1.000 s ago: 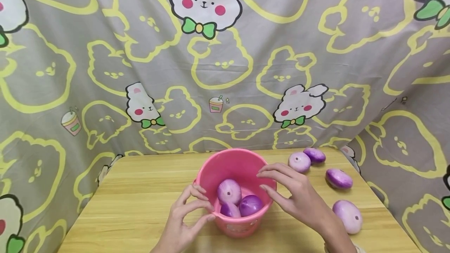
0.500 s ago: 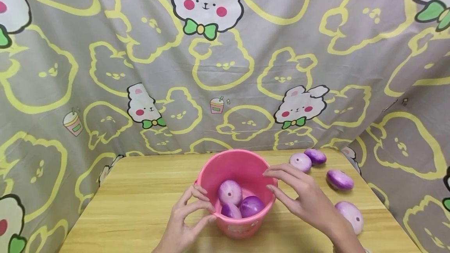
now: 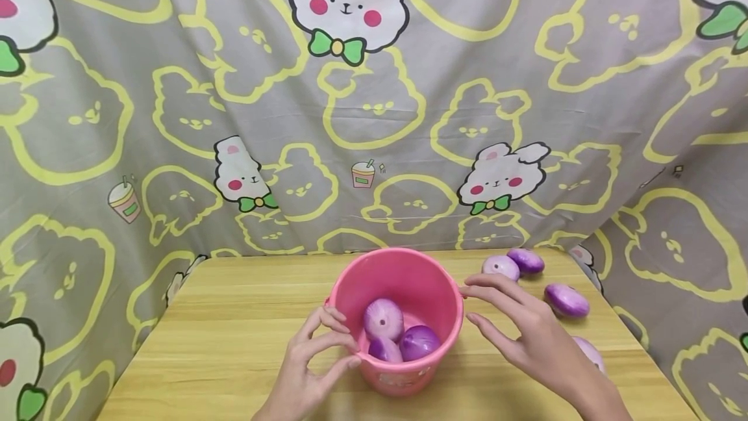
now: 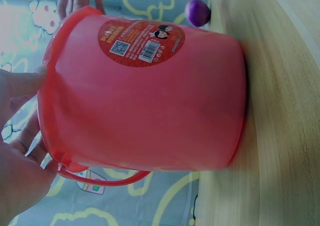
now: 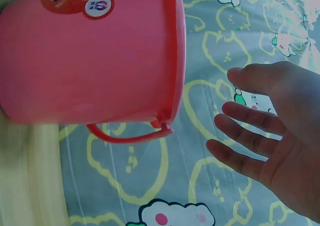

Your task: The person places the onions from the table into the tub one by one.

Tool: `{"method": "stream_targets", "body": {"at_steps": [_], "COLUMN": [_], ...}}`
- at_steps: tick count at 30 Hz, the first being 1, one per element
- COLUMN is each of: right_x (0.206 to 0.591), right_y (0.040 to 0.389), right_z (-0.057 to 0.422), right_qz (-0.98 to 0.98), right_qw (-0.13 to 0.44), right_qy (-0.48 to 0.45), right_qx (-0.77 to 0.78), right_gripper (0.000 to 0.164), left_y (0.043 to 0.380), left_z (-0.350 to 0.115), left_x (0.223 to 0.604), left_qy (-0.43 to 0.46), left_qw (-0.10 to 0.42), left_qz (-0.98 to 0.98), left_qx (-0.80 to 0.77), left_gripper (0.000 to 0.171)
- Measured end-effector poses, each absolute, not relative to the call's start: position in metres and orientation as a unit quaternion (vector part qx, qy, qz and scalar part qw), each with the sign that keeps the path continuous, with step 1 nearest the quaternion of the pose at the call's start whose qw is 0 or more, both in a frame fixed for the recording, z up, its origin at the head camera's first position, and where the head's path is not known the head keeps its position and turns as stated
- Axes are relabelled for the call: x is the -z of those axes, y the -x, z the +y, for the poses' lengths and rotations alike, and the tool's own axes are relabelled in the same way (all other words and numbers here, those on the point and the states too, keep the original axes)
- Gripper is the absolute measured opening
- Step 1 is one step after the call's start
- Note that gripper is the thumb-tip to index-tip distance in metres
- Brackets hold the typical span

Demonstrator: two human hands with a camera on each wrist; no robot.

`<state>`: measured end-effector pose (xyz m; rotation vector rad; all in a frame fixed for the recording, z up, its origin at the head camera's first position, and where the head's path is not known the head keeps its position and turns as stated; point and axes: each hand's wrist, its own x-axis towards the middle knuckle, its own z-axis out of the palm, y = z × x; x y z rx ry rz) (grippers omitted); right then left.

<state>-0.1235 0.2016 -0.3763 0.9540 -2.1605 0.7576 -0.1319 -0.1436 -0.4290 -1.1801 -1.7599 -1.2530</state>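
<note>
A pink bucket (image 3: 403, 262) stands upright on the wooden table. Inside lie three purple onions, one paler (image 3: 384, 318) at the back and a darker onion (image 3: 419, 342) at the front right. My left hand (image 3: 306, 359) holds the bucket's rim at its left side, fingers curved along it; the left wrist view shows the thumb (image 4: 27, 83) at the rim too. Beside the right side of the rim is my right hand (image 3: 532, 330), fingers spread and holding nothing. A gap separates it from the bucket (image 5: 100, 66) in the right wrist view, where the handle (image 5: 130, 137) hangs down.
Several more purple onions lie on the table's right part: a pale onion (image 3: 500, 267) and a dark onion (image 3: 527, 261) at the back, another onion (image 3: 567, 300) nearer, and one (image 3: 591, 351) partly behind my right forearm. A patterned curtain (image 3: 374, 115) surrounds the table (image 3: 234, 330).
My right hand has moved right, from over the bucket's opening to just outside its rim. My left hand stays on the rim, and the onions inside remain in place.
</note>
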Motion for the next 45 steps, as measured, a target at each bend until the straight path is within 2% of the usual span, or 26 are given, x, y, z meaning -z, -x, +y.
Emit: {"method": "stream_targets", "body": {"at_steps": [32,45], "right_x": [0.399,0.411], "right_y": [0.109,0.100], "right_z": [0.234,0.250], "right_qz": [-0.831,-0.844], "right_qw": [0.371,0.364], "right_qy": [-0.333,-0.317], "right_qx": [-0.248,-0.234], "right_gripper": [0.046,0.049], "left_y": [0.131,0.131], "left_z": [-0.145,-0.143], "left_x": [0.430,0.427], "left_qy": [0.444,0.446], "left_qw": [0.334,0.330], "left_qz": [-0.678,-0.675], "left_qx": [0.481,0.486], "left_gripper": [0.018,0.018]}}
